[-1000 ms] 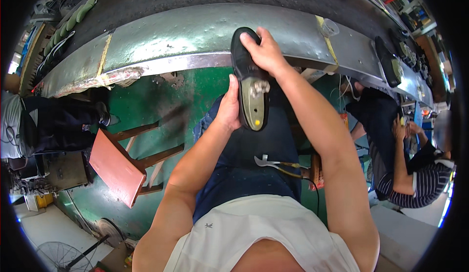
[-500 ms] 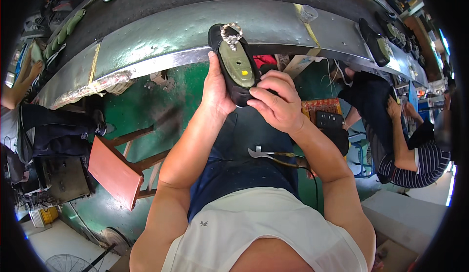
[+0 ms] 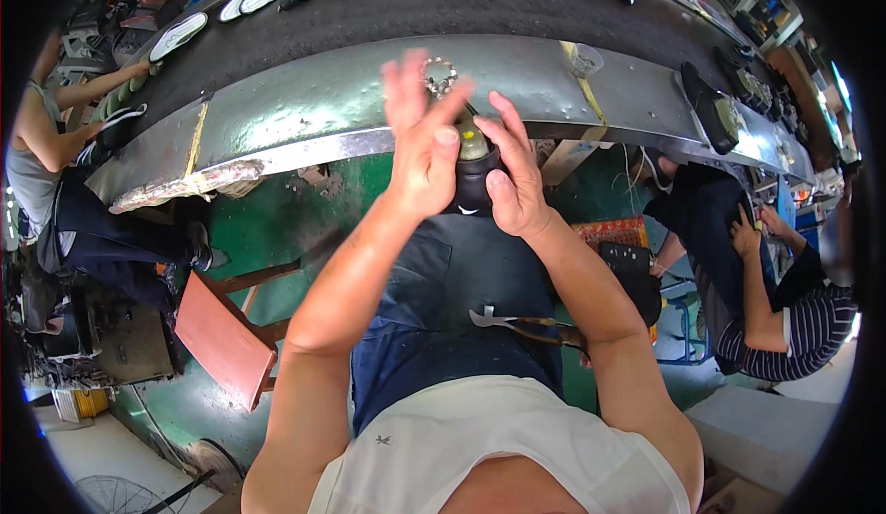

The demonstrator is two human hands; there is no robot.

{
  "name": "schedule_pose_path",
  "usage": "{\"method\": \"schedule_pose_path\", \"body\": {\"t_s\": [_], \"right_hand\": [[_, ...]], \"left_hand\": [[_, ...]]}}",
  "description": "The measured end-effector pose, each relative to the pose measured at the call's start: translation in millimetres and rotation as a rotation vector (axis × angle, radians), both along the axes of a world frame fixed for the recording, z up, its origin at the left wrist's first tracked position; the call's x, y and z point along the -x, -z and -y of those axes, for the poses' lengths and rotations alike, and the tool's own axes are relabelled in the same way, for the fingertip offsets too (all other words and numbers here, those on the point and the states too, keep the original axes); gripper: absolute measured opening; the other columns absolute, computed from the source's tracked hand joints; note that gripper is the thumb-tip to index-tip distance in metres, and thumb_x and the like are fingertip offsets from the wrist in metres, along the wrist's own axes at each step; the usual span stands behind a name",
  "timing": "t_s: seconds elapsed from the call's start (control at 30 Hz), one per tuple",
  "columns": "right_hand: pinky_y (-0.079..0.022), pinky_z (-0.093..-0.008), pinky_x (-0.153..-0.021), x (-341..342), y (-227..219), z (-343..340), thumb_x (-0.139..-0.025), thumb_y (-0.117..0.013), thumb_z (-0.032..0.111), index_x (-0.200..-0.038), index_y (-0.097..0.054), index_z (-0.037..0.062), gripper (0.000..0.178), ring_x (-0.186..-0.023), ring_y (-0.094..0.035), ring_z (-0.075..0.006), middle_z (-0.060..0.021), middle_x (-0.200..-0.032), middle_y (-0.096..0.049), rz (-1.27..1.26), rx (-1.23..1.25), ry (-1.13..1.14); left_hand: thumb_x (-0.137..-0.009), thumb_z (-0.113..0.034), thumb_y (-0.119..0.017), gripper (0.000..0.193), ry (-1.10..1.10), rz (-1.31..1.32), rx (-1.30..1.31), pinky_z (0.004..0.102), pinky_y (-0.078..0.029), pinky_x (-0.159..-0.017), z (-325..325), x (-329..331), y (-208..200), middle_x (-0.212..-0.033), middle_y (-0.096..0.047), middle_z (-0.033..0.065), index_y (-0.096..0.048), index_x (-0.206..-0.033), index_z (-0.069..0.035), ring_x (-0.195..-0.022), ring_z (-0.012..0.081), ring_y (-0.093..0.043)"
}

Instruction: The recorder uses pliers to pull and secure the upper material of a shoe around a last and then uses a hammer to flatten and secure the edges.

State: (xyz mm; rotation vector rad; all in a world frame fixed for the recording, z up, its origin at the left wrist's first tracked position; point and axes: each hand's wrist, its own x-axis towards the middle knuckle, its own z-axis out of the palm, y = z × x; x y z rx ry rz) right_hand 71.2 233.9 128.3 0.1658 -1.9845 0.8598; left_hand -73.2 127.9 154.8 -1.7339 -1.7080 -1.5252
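Note:
A black shoe (image 3: 473, 180) sits upright above my lap, stretched over an olive-green shoe last (image 3: 473, 145) with a yellow dot. My right hand (image 3: 517, 168) grips its right side, with thumb and fingers against the upper. My left hand (image 3: 423, 149) is at the shoe's left, thumb close to the last; its stretched-out fingers are spread and smeared by motion. Beyond the fingers shows a loop of pale beads (image 3: 440, 76). The shoe's far part is hidden behind both hands. On my lap lies a pincer-like tool (image 3: 512, 318) with a silver head.
A metal-edged bench (image 3: 305, 80) runs across in front, with a dark belt (image 3: 517, 16) bearing several shoes behind it. A black shoe (image 3: 706, 108) and clear cup (image 3: 585, 59) are on the bench. A reddish chair (image 3: 226, 339) stands left; people work on both sides.
The left hand has let go of the shoe's side and its fingers have spread. The right hand has moved up along the shoe, which has tilted. White shoes on the belt have shifted.

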Motion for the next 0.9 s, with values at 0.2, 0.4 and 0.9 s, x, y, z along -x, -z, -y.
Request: {"method": "schedule_pose_path", "body": {"t_s": [0.2, 0.4, 0.9], "right_hand": [[-0.022, -0.0527, -0.120, 10, -5, 2, -0.098, -0.057, 0.036, -0.145, -0.047, -0.0006, 0.060, -0.149, -0.025, -0.0453, -0.0263, -0.162, -0.025, -0.032, 0.024, -0.051], [-0.030, -0.0500, -0.117, 19, -12, 20, -0.095, -0.061, 0.028, -0.135, -0.053, -0.0033, 0.051, -0.142, -0.039, -0.0436, -0.0260, -0.150, -0.042, -0.075, 0.179, 0.019], [-0.019, -0.0498, -0.124, -22, -8, 14, -0.066, -0.095, 0.027, -0.159, -0.001, 0.0024, 0.134, -0.153, -0.008, -0.0469, -0.0323, -0.163, -0.002, 0.445, 0.064, -0.119]], "left_hand": [[-0.108, -0.053, -0.017, 0.077, 0.198, 0.167, 0.065, 0.0487, -0.035, -0.112, -9, 5, -17, -0.151, -0.043, 0.0243, -0.070, -0.103, 0.002, -0.141, 0.0395, -0.039], [-0.108, -0.033, -0.037, 0.054, 0.206, 0.449, -0.027, 0.0439, -0.044, -0.097, -21, 2, -26, -0.103, -0.068, 0.0158, -0.075, -0.084, -0.003, -0.102, 0.0321, -0.063], [-0.105, -0.027, -0.050, 0.037, 0.108, 0.552, -0.094, 0.0422, -0.040, -0.108, -13, -8, 14, -0.126, -0.064, 0.0218, -0.072, -0.089, -0.002, -0.127, 0.0309, -0.055]]}}
